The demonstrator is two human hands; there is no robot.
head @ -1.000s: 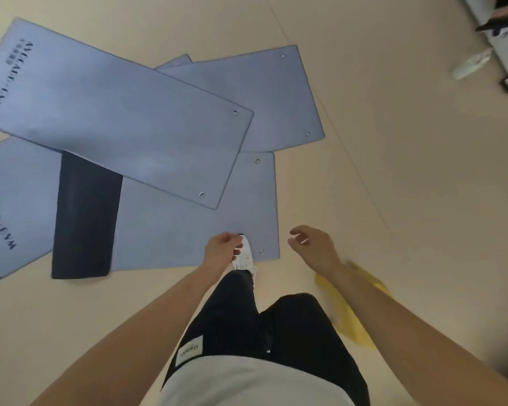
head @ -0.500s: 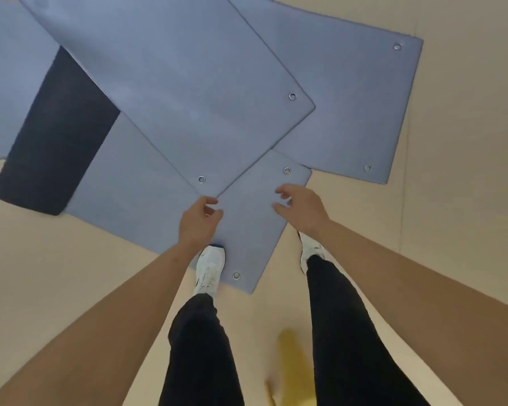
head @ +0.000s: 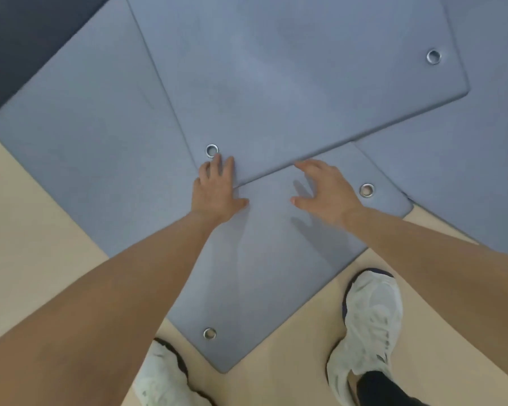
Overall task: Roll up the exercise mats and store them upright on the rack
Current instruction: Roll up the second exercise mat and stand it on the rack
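**A:** What does the head camera show of the mats?

**B:** Several lie flat and unrolled on the beige floor (head: 27,230), overlapping. The grey-blue top mat (head: 291,83) rests across a lower mat (head: 261,273) of the same colour, whose near corner points toward the person's feet. A third mat (head: 481,171) lies under the top mat's right side. A dark mat (head: 18,39) shows at the upper left.

**A:** And the left hand?

**B:** The left hand (head: 217,189) lies flat on the top mat's near corner. Its fingers are straight and close together, tips just beside a metal eyelet (head: 212,150). The thumb sticks out sideways over the lower mat.

**A:** The right hand?

**B:** The right hand (head: 326,191) is spread wide, fingertips at the top mat's near edge, palm over the lower mat. It casts a shadow there, so I cannot tell whether the palm touches. It grips nothing.

**A:** Feet?

**B:** A white left shoe (head: 162,379) stands just beside the lower mat's near corner. A white right shoe (head: 370,317) is on bare floor by its right edge.
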